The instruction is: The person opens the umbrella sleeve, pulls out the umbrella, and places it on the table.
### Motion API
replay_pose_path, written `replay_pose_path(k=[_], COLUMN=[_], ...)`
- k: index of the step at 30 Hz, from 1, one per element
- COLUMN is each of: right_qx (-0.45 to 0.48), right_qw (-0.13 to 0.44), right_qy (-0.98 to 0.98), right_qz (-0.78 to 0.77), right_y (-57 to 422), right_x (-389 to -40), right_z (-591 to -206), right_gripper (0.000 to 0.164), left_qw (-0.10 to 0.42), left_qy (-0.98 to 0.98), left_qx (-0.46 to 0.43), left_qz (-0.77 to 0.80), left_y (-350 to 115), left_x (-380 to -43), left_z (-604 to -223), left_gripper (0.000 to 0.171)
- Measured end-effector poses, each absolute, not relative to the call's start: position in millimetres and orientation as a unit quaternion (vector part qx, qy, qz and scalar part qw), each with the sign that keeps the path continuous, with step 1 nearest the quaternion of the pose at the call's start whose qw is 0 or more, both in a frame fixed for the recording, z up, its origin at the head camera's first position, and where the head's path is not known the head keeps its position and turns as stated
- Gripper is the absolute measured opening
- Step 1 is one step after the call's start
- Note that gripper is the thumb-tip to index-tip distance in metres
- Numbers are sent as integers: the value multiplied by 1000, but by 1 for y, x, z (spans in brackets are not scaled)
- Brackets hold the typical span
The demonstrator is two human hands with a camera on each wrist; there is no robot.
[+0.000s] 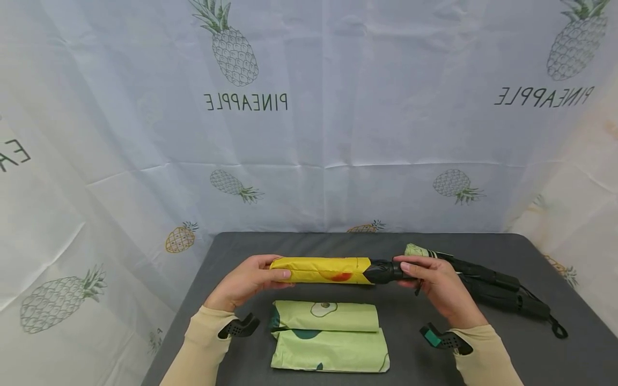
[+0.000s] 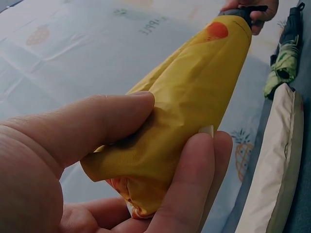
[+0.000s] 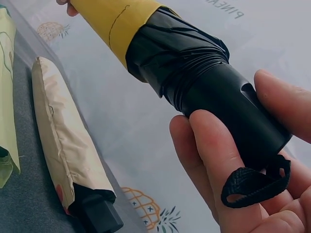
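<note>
Dark grey tabletop (image 1: 318, 243) beneath left hand (image 1: 248, 281); pale creased cloth (image 1: 347, 134) beyond and to its left; pineapple prints (image 1: 235, 56), reversed lettering (image 1: 246, 102) on it.

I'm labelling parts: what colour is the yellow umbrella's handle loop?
The loop is black, clearest in the right wrist view.

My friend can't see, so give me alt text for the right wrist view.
A right hand holds the black handle of a folded umbrella in a yellow sleeve, a black strap at the handle's end. Left, a cream umbrella and green fabric lie on a gray table.
</note>
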State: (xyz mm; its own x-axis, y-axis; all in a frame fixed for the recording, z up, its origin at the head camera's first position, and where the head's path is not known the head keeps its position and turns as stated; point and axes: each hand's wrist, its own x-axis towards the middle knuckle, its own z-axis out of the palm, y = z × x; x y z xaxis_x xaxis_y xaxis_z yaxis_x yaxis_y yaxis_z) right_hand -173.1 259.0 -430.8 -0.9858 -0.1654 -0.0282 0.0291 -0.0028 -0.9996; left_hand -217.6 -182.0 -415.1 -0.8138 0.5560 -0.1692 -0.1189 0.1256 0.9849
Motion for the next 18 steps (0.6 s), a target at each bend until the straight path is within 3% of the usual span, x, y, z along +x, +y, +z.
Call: replay_pose_path(k=[18], right_qx=[-44], right_qw=[64], right_qy=[701], right_qz=[-709], right_y=[272], right_x=[-172], right_z=[-429], right_gripper=[29], left_qw=[258], left_qy=[714], left_qx=[162], left_qz=[630], left_y=[-183], left_x=[-218], left_z=[-416], left_gripper=[48])
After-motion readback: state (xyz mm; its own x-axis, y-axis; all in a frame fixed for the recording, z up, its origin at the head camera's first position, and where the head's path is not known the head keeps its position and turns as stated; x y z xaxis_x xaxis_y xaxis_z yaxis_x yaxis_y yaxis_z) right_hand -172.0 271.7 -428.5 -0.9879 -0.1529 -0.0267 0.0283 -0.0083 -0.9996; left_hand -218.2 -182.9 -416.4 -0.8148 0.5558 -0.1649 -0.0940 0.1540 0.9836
